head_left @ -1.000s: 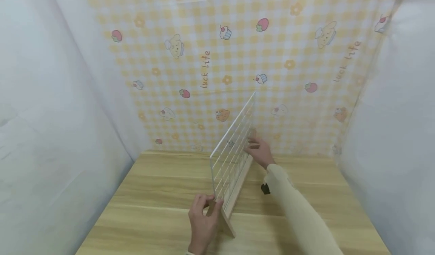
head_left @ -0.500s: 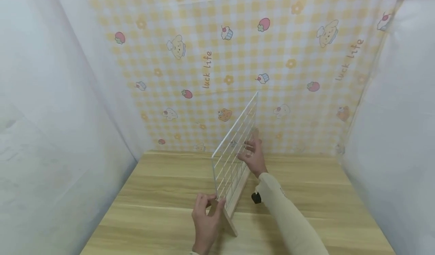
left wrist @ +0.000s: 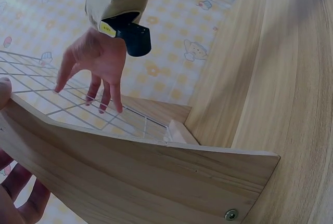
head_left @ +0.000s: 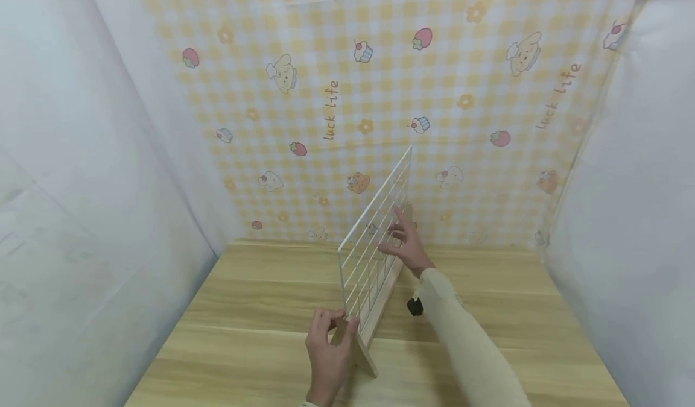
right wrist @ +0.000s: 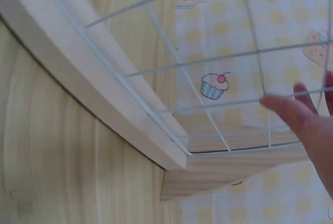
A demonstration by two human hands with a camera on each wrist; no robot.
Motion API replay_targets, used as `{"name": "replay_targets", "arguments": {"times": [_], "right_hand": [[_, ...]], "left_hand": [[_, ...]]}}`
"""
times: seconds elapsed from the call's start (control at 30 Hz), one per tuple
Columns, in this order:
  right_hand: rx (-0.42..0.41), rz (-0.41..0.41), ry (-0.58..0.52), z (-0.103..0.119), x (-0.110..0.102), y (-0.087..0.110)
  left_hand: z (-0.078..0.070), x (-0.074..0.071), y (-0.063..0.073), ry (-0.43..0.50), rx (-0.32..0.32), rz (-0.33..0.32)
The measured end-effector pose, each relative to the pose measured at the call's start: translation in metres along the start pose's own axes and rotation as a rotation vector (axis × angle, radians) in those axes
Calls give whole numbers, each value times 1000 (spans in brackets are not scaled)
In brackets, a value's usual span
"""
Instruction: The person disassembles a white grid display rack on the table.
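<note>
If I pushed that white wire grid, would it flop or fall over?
The white wire grid is probably stiff, since it looks straight, not sagging. It may be light for its size, being mostly gaps. Tipping seems less likely, because wooden end boards stand at both ends.

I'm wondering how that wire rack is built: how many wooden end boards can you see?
2: the near end board, gripped by the left hand, and the far end board, at the other end of the wire grid, past the right hand.
</note>
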State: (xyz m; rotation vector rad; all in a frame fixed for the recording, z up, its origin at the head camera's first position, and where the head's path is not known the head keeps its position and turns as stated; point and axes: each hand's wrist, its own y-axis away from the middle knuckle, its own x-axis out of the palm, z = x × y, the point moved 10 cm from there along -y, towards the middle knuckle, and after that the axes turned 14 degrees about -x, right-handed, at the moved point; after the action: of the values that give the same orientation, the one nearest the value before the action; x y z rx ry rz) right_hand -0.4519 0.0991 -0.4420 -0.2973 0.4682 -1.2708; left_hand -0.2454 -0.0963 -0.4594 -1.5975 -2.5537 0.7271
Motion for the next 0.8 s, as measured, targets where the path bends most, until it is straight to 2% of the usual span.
{"name": "replay_targets", "arguments": {"times": [0.1, 0.2, 0.33, 0.5, 0.8], "right_hand": [[5, 51, 21, -5, 1, 1], [4, 55, 76, -4, 2, 0], [-5, -14, 147, -4, 1, -1], [-6, -94, 158, -4, 0, -1], [-21, -92, 112, 5, 3, -11]], "left_hand": [[0, 1, 1, -3, 11, 1], [0, 0, 1, -7, 32, -10], [2, 2, 0, 0, 11, -10], [1, 3, 0, 9, 3, 0], [3, 2, 1, -4, 9, -24]]}}
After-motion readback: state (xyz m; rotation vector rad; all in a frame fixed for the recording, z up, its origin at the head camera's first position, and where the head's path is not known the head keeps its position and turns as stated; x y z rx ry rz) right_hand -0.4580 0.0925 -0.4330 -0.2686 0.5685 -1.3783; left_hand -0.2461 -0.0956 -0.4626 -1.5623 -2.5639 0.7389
